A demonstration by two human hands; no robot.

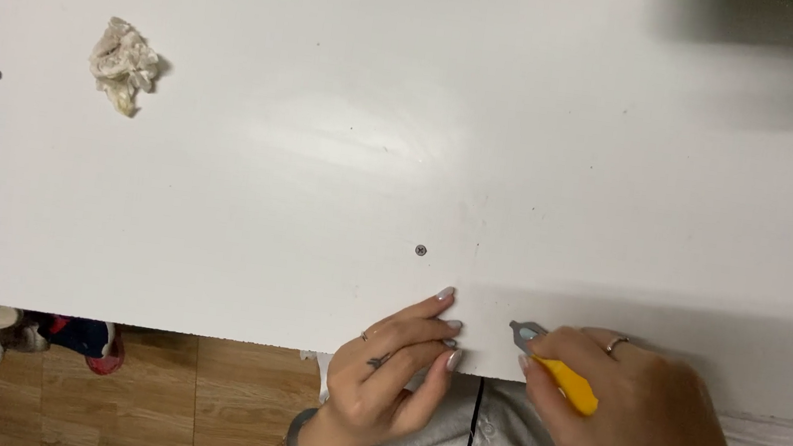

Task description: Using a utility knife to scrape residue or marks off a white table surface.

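One yellow-handled scraper (556, 364), gripped by closed right hand (645, 415), blade on white panel (431, 106) at 5 o'clock edge. Left hand (394, 364) lay fingers-extended, empty, beside it. One screw (420, 250) above; one crumpled tissue (123, 65) at 10 o'clock, nothing obstructing.

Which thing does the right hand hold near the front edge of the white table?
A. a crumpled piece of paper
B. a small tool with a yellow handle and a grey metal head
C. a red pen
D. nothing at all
B: the right hand grips a small tool with a yellow handle and grey metal head, its head lying on the white table; the crumpled paper lies far off, untouched.
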